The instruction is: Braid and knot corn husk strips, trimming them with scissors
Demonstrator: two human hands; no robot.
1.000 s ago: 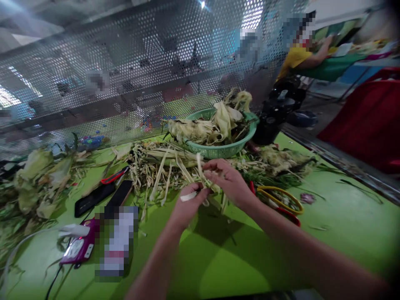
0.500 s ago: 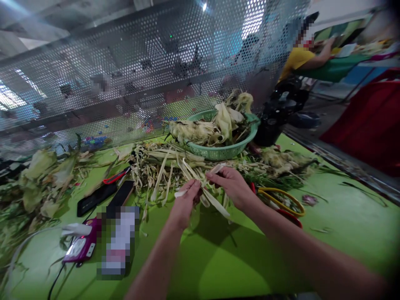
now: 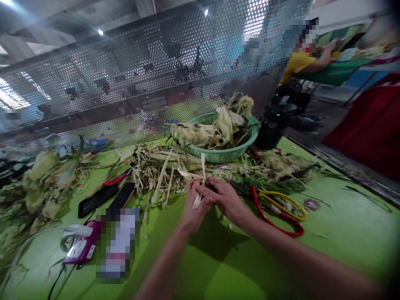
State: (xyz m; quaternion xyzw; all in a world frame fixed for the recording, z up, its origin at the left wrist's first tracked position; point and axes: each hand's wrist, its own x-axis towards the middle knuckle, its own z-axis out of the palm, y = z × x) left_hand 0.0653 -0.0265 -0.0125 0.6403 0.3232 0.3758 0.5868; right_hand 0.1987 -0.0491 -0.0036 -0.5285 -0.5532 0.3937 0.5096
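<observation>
My left hand (image 3: pixel 194 208) and my right hand (image 3: pixel 221 196) meet above the green table (image 3: pixel 225 266), both pinched on a bundle of pale dried leaf strips (image 3: pixel 200 185). Strip ends stick up above my fingers and one hangs below my left thumb. Just beyond my hands lies a heap of loose pale strips and stalks (image 3: pixel 162 166). A green plastic basket (image 3: pixel 229 152) filled with husks stands behind the heap.
Red and yellow handled scissors (image 3: pixel 278 208) lie right of my hands. Two dark phones (image 3: pixel 106 196), a pink device with a cable (image 3: pixel 79 250) and leafy scraps (image 3: pixel 40 179) lie to the left. A perforated metal screen (image 3: pixel 125 83) backs the table. A person in yellow (image 3: pixel 296 62) works beyond.
My hands have drawn together and come closer to me with the strips; the long strip that hung out to the right is now gathered between them.
</observation>
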